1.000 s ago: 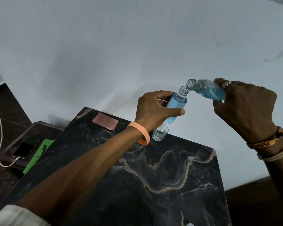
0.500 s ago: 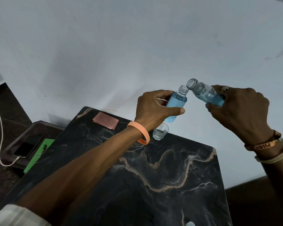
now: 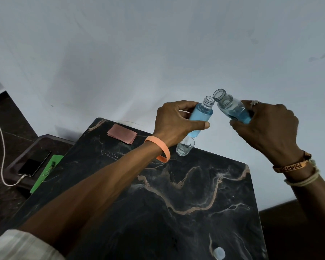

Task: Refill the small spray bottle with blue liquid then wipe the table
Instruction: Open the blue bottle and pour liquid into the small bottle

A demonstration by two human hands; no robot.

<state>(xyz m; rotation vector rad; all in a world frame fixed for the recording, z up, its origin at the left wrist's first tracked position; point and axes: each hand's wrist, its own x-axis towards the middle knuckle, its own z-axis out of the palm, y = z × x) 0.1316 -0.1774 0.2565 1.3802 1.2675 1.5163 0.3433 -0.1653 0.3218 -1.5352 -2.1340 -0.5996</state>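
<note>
My left hand (image 3: 174,122) grips the small spray bottle (image 3: 202,117), uncapped and nearly full of blue liquid, held upright above the far edge of the black marble table (image 3: 176,203). To its right my right hand (image 3: 265,128) holds a larger clear refill bottle (image 3: 233,107), partly filled with blue liquid and tilted left with its open mouth raised beside the small bottle's neck. No liquid flows between them. A folded pink cloth (image 3: 122,135) lies at the table's far left corner.
A small clear cap or cup (image 3: 185,147) lies on the table below my left hand. A white bottle cap (image 3: 219,253) sits near the front edge. Left of the table, a phone (image 3: 34,165) on a white cable and a green booklet (image 3: 45,171) rest on a lower dark stand.
My right hand has lowered and tipped the refill bottle back, so its mouth has risen off the small bottle's neck and the pouring has stopped. My left hand has kept still.
</note>
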